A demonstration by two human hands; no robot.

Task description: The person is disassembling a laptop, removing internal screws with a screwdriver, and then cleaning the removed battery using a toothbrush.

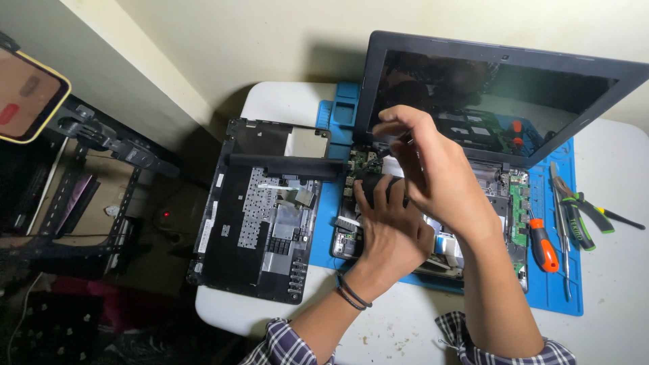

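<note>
While the opened laptop (473, 182) lies on the blue work mat (561, 284) with its circuit boards bare and its dark screen (493, 94) tilted up behind, both hands work over its left rear corner in the head view. The left hand (389, 226) presses flat on a small black part (378, 186) inside the laptop, fingers spread over it, two dark bands on the wrist. The right hand (433, 169) crosses above the left, its fingers pinched around a thin dark tool (392, 147) whose tip points down at the green board near the hinge. Left of the laptop, partly off the mat, lies the removed black keyboard cover (260, 209), underside up. Right of the laptop, an orange-handled screwdriver (543, 249), metal tweezers (560, 223) and green-handled pliers (587, 215) rest on the mat.
</note>
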